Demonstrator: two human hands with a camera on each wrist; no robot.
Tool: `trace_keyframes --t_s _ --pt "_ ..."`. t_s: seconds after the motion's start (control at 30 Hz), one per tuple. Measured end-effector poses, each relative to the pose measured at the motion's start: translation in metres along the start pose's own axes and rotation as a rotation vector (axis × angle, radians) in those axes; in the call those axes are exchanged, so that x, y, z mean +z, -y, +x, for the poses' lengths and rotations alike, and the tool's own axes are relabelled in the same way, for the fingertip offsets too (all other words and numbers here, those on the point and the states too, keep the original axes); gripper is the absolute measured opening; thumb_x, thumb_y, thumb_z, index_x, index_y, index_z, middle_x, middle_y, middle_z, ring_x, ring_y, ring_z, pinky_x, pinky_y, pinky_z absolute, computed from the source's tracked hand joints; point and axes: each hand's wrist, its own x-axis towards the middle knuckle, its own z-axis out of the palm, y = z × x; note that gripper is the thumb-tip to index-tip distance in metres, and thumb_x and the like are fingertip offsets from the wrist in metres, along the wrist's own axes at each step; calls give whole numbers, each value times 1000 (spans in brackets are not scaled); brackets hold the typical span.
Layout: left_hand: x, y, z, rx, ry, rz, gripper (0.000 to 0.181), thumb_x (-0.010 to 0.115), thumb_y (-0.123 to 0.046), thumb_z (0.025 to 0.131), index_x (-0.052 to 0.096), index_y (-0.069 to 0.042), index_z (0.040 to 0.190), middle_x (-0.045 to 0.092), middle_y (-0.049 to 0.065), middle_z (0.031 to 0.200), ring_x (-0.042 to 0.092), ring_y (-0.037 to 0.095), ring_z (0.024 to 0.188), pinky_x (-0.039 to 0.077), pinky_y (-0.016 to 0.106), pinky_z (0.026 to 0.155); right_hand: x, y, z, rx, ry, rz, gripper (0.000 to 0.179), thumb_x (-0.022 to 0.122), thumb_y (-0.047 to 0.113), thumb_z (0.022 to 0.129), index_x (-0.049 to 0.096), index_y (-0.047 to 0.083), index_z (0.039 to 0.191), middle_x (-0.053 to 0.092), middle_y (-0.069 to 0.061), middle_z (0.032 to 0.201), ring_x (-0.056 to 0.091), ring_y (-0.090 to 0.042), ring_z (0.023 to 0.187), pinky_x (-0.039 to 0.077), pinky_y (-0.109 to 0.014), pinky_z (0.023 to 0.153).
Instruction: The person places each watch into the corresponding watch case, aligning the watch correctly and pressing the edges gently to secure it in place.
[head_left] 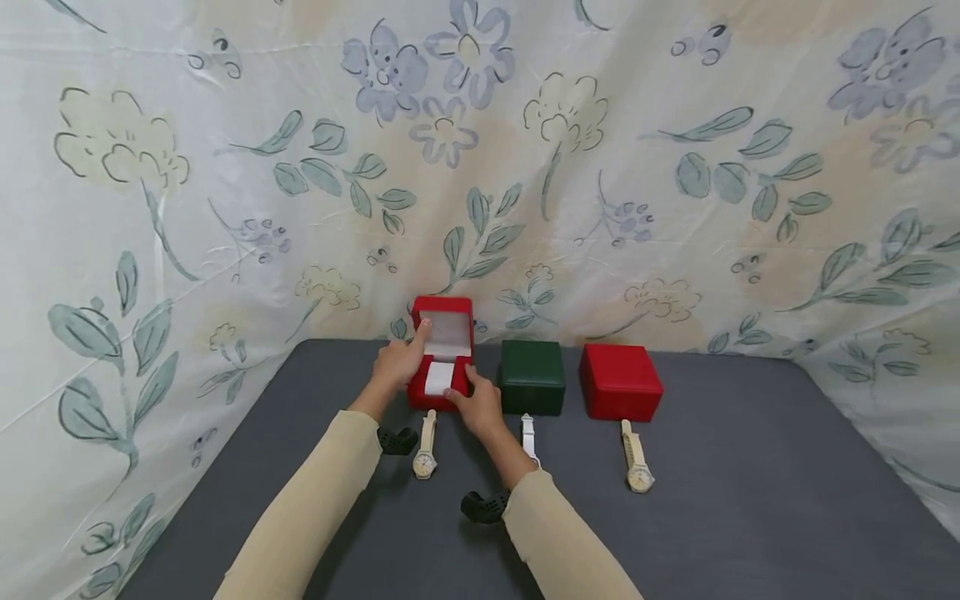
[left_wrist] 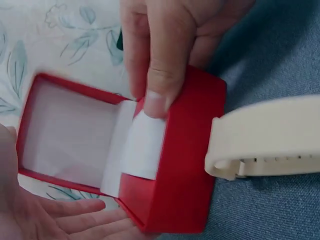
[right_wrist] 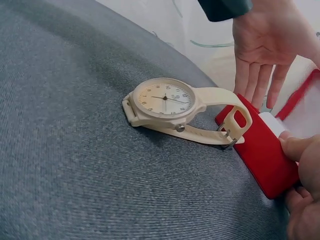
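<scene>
A red watch box [head_left: 462,385] stands with its lid raised, and a white cushion [head_left: 439,378] fills its middle. At the box's left side is my left hand [head_left: 399,364], its fingers straight along the wall and its thumb up by the lid. My right hand [head_left: 482,405] grips the right side, thumb on the cushion's edge and fingers outside the wall, as the left wrist view shows. Just in front of the box lies a cream watch [right_wrist: 165,98], strap buckled and dial facing up.
To the right stand a closed green box [head_left: 532,377] and a closed red box [head_left: 622,382]. A white watch [head_left: 528,432], partly hidden by my right arm, and another cream watch [head_left: 636,462] lie before them. Behind the dark table [head_left: 720,533] hangs a floral cloth [head_left: 480,167].
</scene>
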Motion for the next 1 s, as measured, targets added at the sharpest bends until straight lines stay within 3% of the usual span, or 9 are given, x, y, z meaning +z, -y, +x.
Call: trace_keyframes --t_s 0.13,0.33,0.47,0.6,0.83,1.0 --pt "0 4 0 26 7 36 85 34 -71 91 47 -1 137 58 21 125 60 33 104 59 36 70 1 2 0 19 10 9 70 70 23 89 37 8 148 39 -15 152 43 -33 137 45 -46 104" --pt "3 20 -3 142 60 133 59 59 -40 92 46 -7 139 54 22 134 55 37 116 52 51 92 -1 1 0 32 16 7 70 69 23 89 36 9 149 38 -14 153 45 -33 136 46 -46 103" --pt "4 27 -5 238 132 147 63 67 -25 87 42 -12 145 50 22 139 51 37 121 49 54 98 1 0 0 29 17 12 70 69 23 89 36 9 149 38 -13 154 44 -33 136 46 -46 103" --pt "4 28 2 271 209 160 71 72 -20 82 41 -16 146 47 19 143 46 36 124 47 54 100 2 -1 0 15 4 10 69 70 23 89 37 8 148 38 -14 153 43 -32 138 44 -46 105" --pt "-5 16 11 226 388 233 78 76 -18 78 40 -19 147 44 16 144 41 35 127 50 52 97 3 0 -1 20 7 21 70 70 22 89 37 7 148 38 -14 153 43 -33 137 45 -47 104" --pt "-3 4 15 173 441 280 76 76 -14 79 41 -18 147 43 17 145 43 35 126 55 49 89 2 1 -1 10 3 17 69 70 21 89 37 7 148 40 -15 152 46 -33 135 45 -47 104"
